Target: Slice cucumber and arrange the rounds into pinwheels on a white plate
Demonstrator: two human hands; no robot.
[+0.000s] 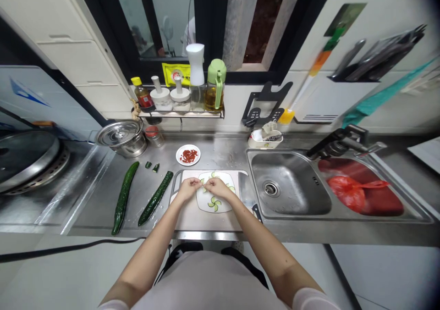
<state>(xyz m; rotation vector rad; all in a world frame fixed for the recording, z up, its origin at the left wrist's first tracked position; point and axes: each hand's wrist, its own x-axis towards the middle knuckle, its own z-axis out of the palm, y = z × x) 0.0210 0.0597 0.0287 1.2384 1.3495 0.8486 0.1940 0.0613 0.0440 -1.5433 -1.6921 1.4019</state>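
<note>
Under our fingers [195,182] we have one pale rectangular cutting board [192,221], with two long dark-green cucumbers [125,197] to their left and one white squarish plate [203,202] below them. Over that plate our left hand [189,188] and right hand [219,189] nearly meet, thumbs and fingertips pinched almost closed. Beyond them sits one round white dish [178,156] of chopped red pieces [189,156], farther left two green cucumber stubs [156,168], and at our fingertips one thin green-edged slice [202,181]; which hand grips it, we cannot tell.

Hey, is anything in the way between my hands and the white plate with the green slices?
Nothing visible. Your left hand and right hand reach over the white plate; the knife lies to its right.
</note>
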